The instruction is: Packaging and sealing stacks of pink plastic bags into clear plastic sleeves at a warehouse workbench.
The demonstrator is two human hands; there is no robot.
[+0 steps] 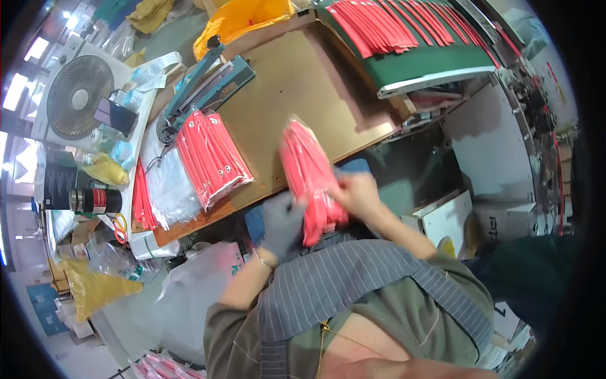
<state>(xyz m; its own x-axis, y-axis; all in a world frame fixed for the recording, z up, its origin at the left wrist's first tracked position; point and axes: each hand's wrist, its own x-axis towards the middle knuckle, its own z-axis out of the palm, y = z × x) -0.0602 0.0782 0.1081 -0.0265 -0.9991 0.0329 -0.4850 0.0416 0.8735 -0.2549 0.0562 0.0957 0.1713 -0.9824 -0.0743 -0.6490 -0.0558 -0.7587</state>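
In front of my body I hold a clear plastic bag filled with long pink-red strips, tilted with its far end over the table's near edge. My left hand, in a grey glove, is closed on the bag's near left side. On the right side my bare right hand pinches the plastic. Motion blurs the bag a little. To the left on the table lie filled bags of the same pink-red strips, beside a stack of flat clear plastic bags.
A blue-green hand sealer stands at the table's far left. Beyond the brown tabletop, a green conveyor belt carries rows of pink-red strips. At left are a fan, a black flask and orange-handled scissors.
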